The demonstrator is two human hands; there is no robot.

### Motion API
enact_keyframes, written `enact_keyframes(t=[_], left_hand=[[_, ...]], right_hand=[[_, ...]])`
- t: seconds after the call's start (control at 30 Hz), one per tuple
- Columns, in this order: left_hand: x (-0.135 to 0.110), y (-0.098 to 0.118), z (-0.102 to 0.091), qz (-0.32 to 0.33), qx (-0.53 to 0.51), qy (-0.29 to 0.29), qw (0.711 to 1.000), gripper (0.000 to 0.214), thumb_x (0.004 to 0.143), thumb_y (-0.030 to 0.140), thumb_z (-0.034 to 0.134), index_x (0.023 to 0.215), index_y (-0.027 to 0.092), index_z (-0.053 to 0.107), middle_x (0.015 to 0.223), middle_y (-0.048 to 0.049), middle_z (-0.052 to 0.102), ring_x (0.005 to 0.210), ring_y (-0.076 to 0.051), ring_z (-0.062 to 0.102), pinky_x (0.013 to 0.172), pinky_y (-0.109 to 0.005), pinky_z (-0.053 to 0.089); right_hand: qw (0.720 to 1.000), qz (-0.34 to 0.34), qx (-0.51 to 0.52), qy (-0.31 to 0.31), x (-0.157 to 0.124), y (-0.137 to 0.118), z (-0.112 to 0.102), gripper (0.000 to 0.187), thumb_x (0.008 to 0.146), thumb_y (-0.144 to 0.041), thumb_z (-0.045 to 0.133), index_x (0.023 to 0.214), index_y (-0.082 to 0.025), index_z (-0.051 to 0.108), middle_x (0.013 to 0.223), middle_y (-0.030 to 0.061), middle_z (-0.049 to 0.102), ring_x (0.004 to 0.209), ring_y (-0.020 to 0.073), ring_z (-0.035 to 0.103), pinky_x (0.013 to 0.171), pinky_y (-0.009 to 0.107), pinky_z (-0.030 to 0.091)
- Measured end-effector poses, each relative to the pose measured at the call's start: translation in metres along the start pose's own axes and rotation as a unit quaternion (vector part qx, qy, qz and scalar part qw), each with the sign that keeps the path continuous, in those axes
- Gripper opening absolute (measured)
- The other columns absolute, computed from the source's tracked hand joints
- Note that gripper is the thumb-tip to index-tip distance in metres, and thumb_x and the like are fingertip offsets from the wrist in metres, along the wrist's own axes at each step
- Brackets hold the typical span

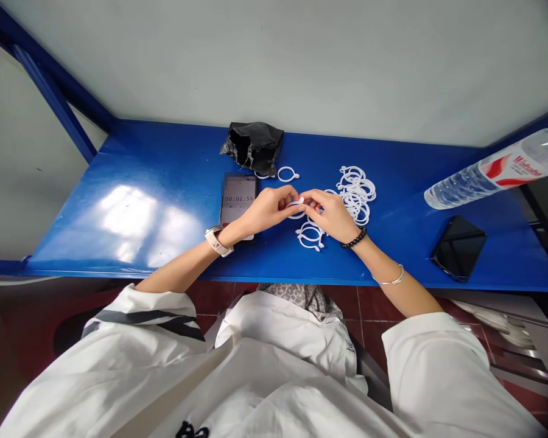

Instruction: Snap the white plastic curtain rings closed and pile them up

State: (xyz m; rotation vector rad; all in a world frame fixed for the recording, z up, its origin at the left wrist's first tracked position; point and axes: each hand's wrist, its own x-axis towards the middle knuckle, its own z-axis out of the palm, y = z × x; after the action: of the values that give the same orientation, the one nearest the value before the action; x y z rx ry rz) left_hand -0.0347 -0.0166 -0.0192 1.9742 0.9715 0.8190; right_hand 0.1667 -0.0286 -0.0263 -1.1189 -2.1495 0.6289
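Note:
My left hand and my right hand meet over the middle of the blue table, fingertips nearly touching. Between them is a white plastic ring with a small knob, pinched by the fingers of both hands; the fingers partly cover it. Beside and partly behind my right hand lies a loose pile of similar white rings. Several more rings lie just below the fingers. One single ring rests flat farther back, near a torn black plastic bag, and another pokes out under that bag.
A phone showing a running timer lies by my left wrist. To the right, a labelled water bottle and a dark phone are on the blue table. A grey wall closes off the back; blue frame bars stand at left.

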Motion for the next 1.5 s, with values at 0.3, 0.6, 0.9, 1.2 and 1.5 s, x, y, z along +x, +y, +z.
enact_keyframes(t=[0.3,0.6,0.9,1.2,1.5], left_hand=[[0.000,-0.003,0.003,0.041,0.019,0.011,0.999,0.038,0.092,0.051,0.062,0.075,0.017,0.058,0.057,0.0019,0.054,0.051,-0.010,0.040,0.054,-0.026,0.031],[0.001,0.015,-0.006,-0.038,-0.200,-0.085,0.975,0.054,0.082,0.067,0.070,0.072,0.015,0.060,0.060,0.0024,0.047,0.053,-0.007,0.034,0.051,-0.024,0.024],[0.000,0.015,-0.005,-0.061,-0.342,-0.103,0.932,0.048,0.078,0.058,0.080,0.069,0.016,0.058,0.054,0.0058,0.035,0.051,-0.006,0.025,0.050,-0.026,0.017],[-0.003,0.013,-0.004,-0.055,-0.348,-0.110,0.929,0.046,0.080,0.057,0.079,0.070,0.018,0.057,0.055,0.0056,0.034,0.051,-0.007,0.025,0.052,-0.027,0.017],[-0.001,0.016,-0.004,-0.045,-0.341,-0.107,0.933,0.051,0.078,0.062,0.078,0.069,0.019,0.054,0.054,0.0060,0.033,0.049,-0.007,0.025,0.052,-0.028,0.018]], right_hand=[[0.993,-0.051,-0.107,0.003,-0.005,-0.008,0.003,0.019,0.098,-0.015,0.043,0.097,-0.018,0.061,0.091,0.0113,0.069,0.073,0.0222,0.062,0.065,0.032,0.045],[0.985,0.035,0.169,-0.020,-0.004,-0.017,-0.008,0.017,0.096,-0.031,0.059,0.083,-0.021,0.063,0.064,-0.0025,0.062,0.050,0.0121,0.055,0.053,0.027,0.045],[0.914,0.064,0.393,-0.079,-0.001,-0.011,-0.007,0.038,0.087,-0.055,0.074,0.085,-0.018,0.066,0.066,-0.0021,0.060,0.050,0.0060,0.047,0.044,0.020,0.036],[0.869,0.097,0.478,-0.085,-0.001,-0.014,-0.002,0.040,0.081,-0.055,0.080,0.082,-0.018,0.064,0.073,-0.0024,0.057,0.059,0.0067,0.046,0.056,0.020,0.041],[0.838,0.114,0.527,-0.078,-0.001,-0.017,0.002,0.041,0.077,-0.055,0.084,0.080,-0.020,0.063,0.069,-0.0044,0.053,0.059,0.0076,0.041,0.061,0.021,0.042]])
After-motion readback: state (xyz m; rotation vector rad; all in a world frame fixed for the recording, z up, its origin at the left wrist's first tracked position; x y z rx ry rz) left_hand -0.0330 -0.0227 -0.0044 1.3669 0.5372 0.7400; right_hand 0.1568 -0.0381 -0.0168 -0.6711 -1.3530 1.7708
